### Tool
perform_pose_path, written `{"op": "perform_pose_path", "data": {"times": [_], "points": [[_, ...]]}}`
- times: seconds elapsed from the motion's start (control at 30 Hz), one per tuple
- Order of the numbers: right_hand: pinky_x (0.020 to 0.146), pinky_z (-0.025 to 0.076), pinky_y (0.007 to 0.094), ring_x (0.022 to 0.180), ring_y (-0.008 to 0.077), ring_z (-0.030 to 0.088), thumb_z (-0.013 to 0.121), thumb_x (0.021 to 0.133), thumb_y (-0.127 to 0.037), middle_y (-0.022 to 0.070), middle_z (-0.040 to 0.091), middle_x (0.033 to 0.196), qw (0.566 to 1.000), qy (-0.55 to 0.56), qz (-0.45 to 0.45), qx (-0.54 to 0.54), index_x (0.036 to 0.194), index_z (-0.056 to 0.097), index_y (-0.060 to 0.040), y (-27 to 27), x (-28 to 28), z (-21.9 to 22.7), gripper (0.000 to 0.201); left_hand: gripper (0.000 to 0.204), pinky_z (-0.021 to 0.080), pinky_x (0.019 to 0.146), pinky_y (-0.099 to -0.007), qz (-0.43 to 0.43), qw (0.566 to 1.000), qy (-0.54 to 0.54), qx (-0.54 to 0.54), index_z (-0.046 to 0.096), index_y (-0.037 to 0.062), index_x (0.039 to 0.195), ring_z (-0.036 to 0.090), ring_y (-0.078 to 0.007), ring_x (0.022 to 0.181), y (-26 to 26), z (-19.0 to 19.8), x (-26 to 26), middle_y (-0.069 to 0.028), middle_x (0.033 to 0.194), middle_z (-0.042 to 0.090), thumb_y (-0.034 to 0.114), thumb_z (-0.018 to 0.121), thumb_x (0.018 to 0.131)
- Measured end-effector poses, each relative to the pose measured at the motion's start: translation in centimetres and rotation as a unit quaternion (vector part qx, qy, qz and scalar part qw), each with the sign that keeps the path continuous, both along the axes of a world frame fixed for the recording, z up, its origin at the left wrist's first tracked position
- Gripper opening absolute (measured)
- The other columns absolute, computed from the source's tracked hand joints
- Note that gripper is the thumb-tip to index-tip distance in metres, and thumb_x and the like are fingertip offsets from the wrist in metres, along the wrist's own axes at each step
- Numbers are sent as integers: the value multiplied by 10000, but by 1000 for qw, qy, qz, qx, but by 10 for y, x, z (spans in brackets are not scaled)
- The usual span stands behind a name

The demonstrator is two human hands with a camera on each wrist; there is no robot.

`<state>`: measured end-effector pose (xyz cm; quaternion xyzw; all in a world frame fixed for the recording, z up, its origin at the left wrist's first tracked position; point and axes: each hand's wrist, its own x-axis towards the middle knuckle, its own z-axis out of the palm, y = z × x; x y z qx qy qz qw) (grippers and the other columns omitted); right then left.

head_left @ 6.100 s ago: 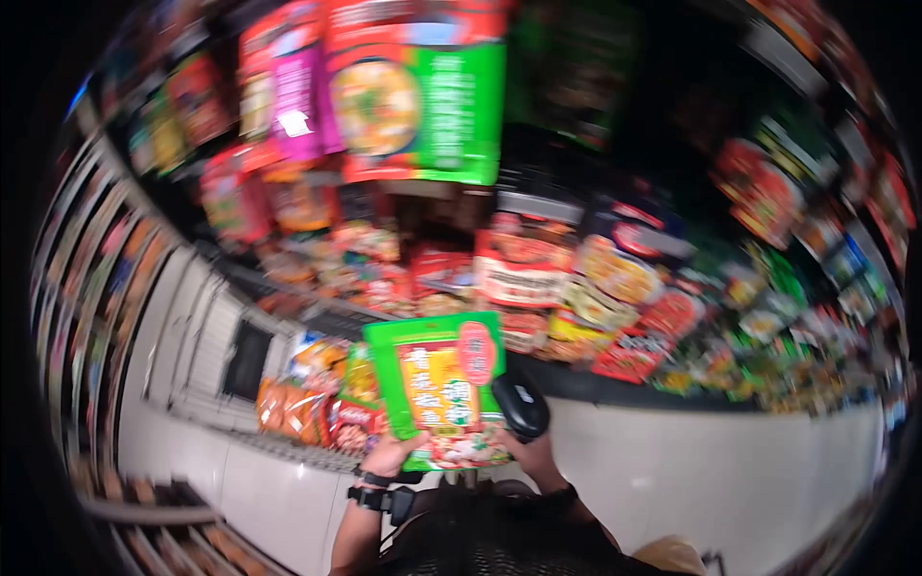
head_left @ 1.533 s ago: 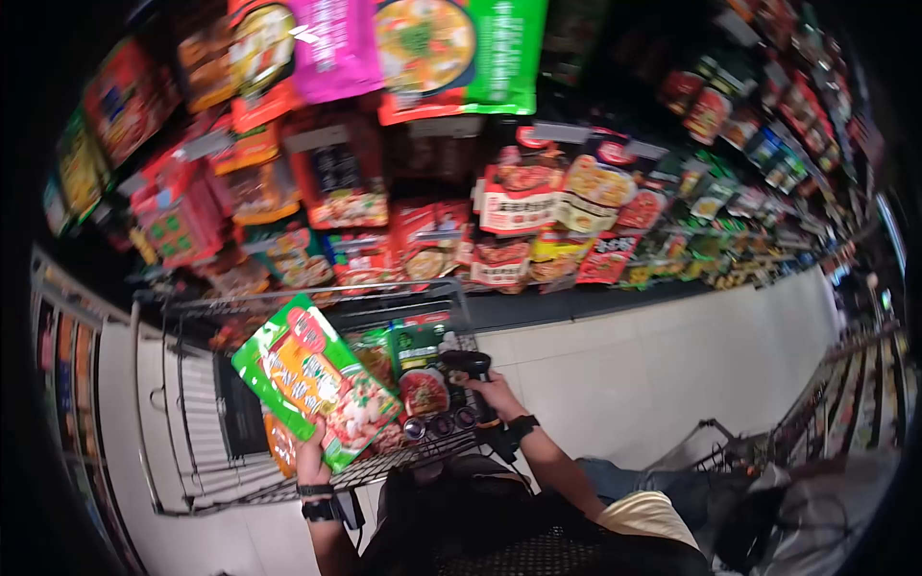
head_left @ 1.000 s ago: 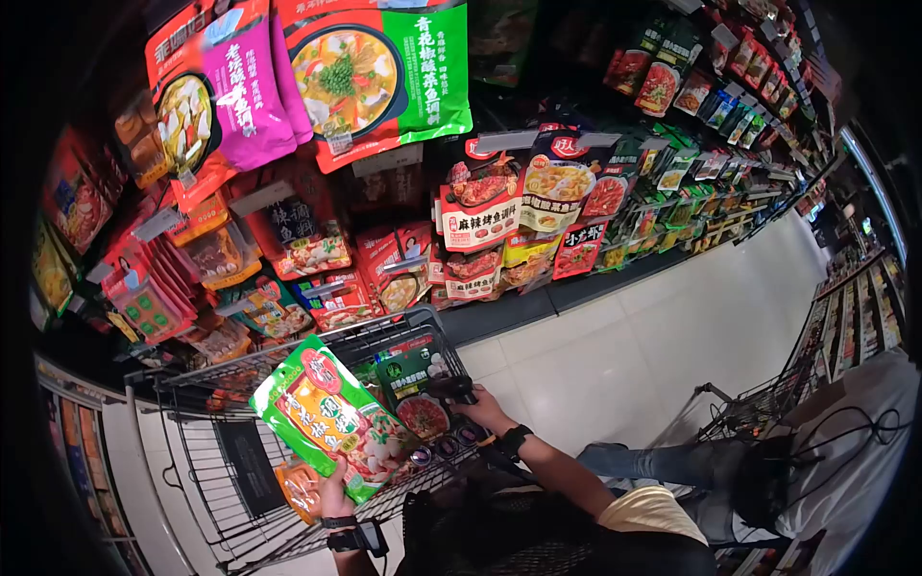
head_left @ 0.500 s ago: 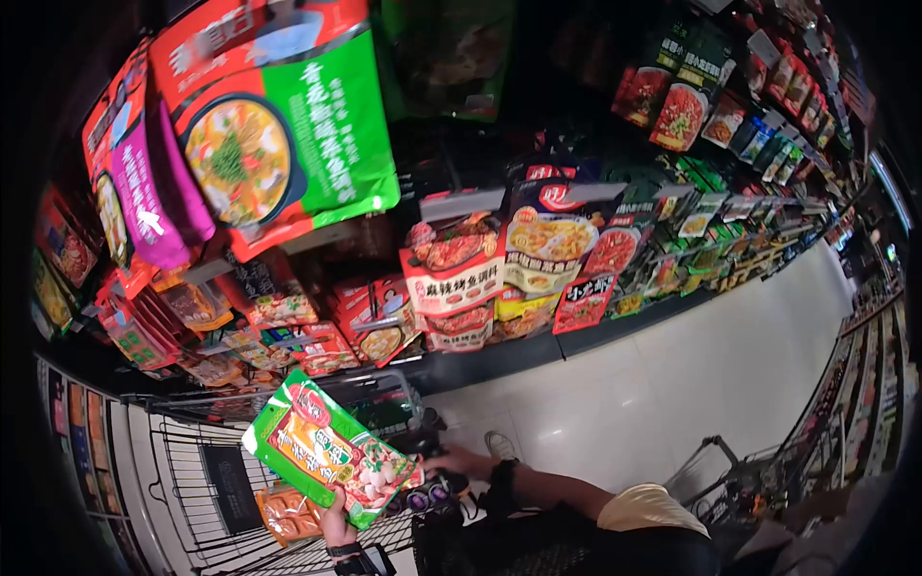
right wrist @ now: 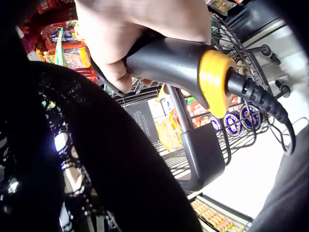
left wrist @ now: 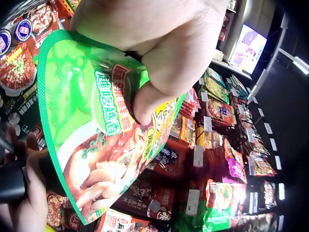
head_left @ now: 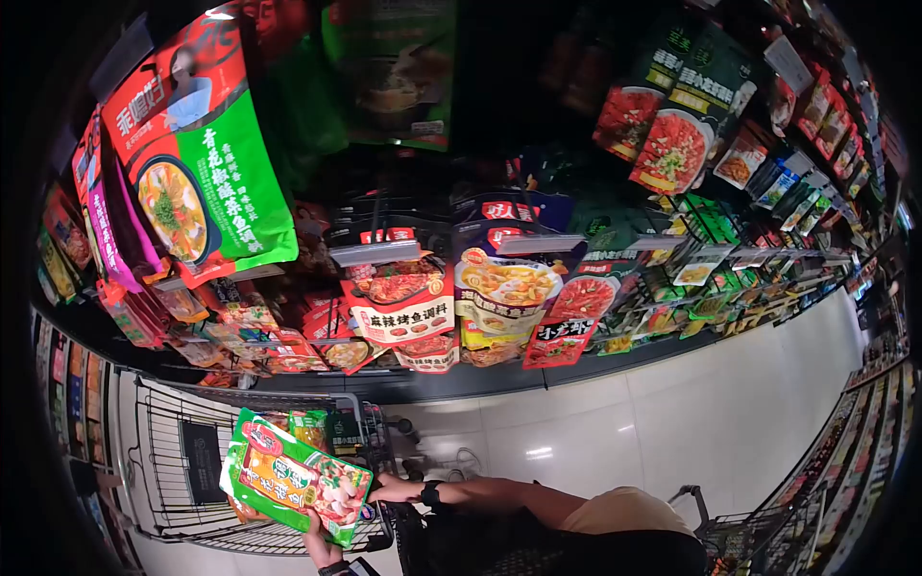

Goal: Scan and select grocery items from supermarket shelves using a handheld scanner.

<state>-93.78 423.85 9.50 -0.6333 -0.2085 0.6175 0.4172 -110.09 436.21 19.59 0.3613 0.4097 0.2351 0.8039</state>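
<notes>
In the head view my left hand (head_left: pixel 320 542) grips the lower edge of a green seasoning pouch (head_left: pixel 298 480) with a food picture, tilted over the shopping cart (head_left: pixel 158 461). The left wrist view shows the left thumb bent over the face of the pouch (left wrist: pixel 96 145). Right beside the pouch's right edge is my right hand (head_left: pixel 396 490), and the pouch partly covers what it holds in the head view. From the right wrist, its fingers wrap a black handheld scanner (right wrist: pixel 169 63) with a yellow collar and a cable, above the cart's handle (right wrist: pixel 205 154).
Packets, including a green pouch (head_left: pixel 309 427), and several round-lidded containers (right wrist: pixel 232 124) lie in the cart. Ahead, a shelf rack holds hanging pouches such as a red-and-green one (head_left: pixel 202 163). Pale tiled floor (head_left: pixel 576 432) extends right, with another cart (head_left: pixel 768 523) there.
Both hands were at the pouch's lower edge first; later the left alone held it over the cart. The right hand with the scanner has come back beside it. The head view has shifted.
</notes>
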Motion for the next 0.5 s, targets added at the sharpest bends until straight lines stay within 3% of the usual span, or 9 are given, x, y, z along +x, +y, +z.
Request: {"op": "perform_pose_path", "data": {"times": [0.03,0.1,0.13,0.27,0.37,0.5], "points": [[680,444,273,777,123,537,685,732,-298,48,630,857,1000,-1,-3,-1,986,627,-5,-1,-4,-8,392,383,422,912,-391,2,1000,-4,-2,453,17,1210,519,-219,1064,-6,12,12,-83,1168,536,229,535,902],[664,456,296,740,148,576,656,693,-278,101,644,891,974,25,-119,193,1018,614,-4,-1,-20,-29,427,381,412,922,-387,-1,1000,1,2,457,15,1205,515,-214,1070,-19,24,22,-82,1167,537,218,545,895],[726,454,298,813,148,579,671,711,-297,90,648,910,966,17,-141,214,1051,604,-25,11,-38,-70,441,388,403,932,-385,-18,1000,5,15,449,16,1214,513,-214,1073,-21,22,22,-82,1177,530,207,551,891],[735,452,300,826,148,578,672,716,-303,89,648,918,966,18,-143,215,1055,604,-29,21,-45,-66,441,420,373,963,-377,-35,999,-15,23,418,20,1245,496,-210,1093,-36,18,27,-81,1215,504,172,560,880],[745,450,301,839,148,576,673,720,-310,88,648,926,965,21,-139,224,1058,603,-34,85,-55,-54,442,422,362,974,-382,-18,999,-14,37,410,21,1256,479,-213,1118,-45,15,28,-80,1238,491,160,551,883],[758,448,303,856,147,574,674,727,-318,86,648,937,967,27,-117,225,1064,603,-40,43,-37,-45,443,439,353,984,-386,13,998,-27,46,391,20,1275,462,-222,1146,-65,15,38,-89,1254,480,166,541,889]]}}
